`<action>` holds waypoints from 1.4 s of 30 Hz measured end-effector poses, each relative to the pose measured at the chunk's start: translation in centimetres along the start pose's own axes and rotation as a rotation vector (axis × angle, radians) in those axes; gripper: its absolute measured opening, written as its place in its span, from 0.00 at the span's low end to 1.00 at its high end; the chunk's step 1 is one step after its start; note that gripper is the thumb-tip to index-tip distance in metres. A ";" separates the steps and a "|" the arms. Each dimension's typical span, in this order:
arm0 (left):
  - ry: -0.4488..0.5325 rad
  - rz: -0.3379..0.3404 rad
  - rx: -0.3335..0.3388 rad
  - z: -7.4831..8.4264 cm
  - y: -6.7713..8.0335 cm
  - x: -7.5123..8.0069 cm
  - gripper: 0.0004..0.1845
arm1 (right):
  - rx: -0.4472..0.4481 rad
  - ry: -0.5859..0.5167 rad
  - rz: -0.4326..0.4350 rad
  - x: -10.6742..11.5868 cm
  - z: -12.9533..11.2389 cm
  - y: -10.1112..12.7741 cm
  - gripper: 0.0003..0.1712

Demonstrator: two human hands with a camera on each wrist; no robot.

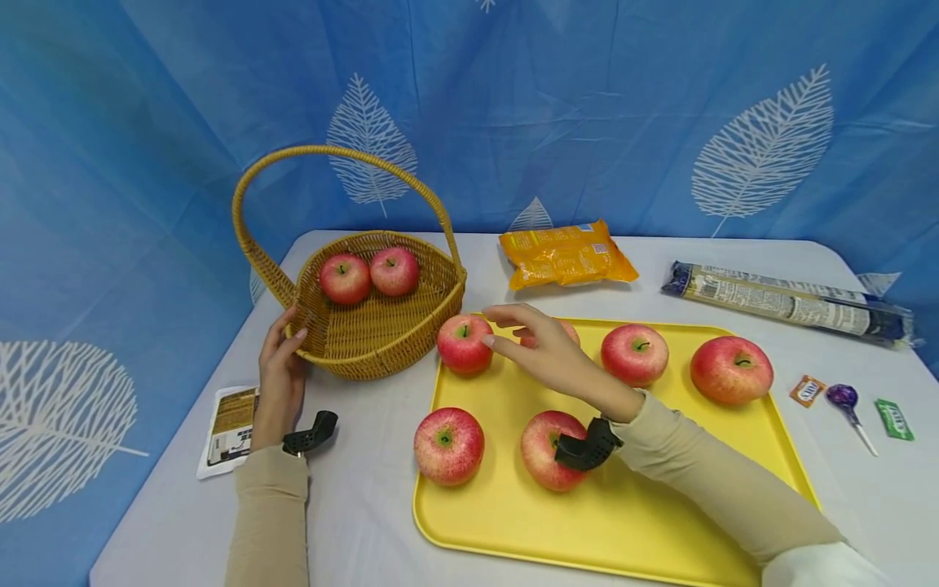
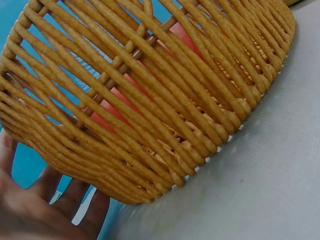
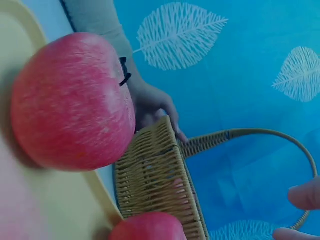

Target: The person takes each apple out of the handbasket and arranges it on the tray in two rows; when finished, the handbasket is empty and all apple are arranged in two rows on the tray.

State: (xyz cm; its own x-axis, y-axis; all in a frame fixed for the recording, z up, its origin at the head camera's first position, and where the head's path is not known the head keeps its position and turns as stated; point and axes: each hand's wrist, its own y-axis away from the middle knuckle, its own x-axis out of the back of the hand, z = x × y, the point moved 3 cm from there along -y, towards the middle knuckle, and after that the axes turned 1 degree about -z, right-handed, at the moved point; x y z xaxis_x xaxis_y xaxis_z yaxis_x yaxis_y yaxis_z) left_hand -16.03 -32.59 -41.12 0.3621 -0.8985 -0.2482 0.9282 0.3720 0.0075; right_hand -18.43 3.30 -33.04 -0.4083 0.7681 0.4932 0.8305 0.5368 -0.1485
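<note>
Six smooth red apples sit on the glossy yellow plastic tray, one mostly hidden by the right hand. Near row: two apples. Far row: right hand hovers with fingers loosely spread, empty, fingertips just beside the far-left apple. Left hand rests with straight fingers against the round woven wicker basket wall. Two apples already lie inside the basket; six judged left.

Print shows on the orange packet and the long wrapper. None of it is legible. The leaflet by the left hand is blurred too.
</note>
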 end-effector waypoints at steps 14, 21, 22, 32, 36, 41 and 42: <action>-0.014 0.002 0.001 0.0 0.0 0.0 0.25 | -0.103 -0.046 -0.110 -3.9 -0.8 -5.9 0.25; -0.017 0.013 -0.002 0.0 0.0 0.0 0.24 | -0.159 -0.040 -0.098 -5.0 -1.0 -8.3 0.26; -0.016 0.013 -0.001 0.0 0.0 0.0 0.24 | -0.169 -0.041 -0.098 -5.1 -1.0 -8.7 0.26; -0.005 0.013 0.002 -0.1 0.0 0.2 0.25 | -0.264 -0.042 -0.192 -6.2 -1.9 -11.8 0.35; 0.006 0.011 0.003 0.0 0.0 0.1 0.25 | -0.277 -0.029 -0.205 -6.4 -2.3 -12.8 0.36; 0.017 0.008 -0.007 0.0 -0.1 0.0 0.24 | -0.273 -0.004 -0.177 -6.2 -2.4 -13.9 0.36; 0.016 0.008 -0.010 0.0 -0.1 0.0 0.24 | -0.272 0.001 -0.171 -6.2 -2.4 -14.1 0.36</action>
State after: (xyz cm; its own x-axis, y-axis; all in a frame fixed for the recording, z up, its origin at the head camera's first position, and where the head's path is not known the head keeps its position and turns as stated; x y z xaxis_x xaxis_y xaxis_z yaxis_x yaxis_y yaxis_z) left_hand -16.10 -32.66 -41.10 0.3678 -0.8917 -0.2637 0.9244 0.3813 -0.0001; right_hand -26.72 -9.85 -31.91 -0.5503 0.6747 0.4919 0.8209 0.5449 0.1710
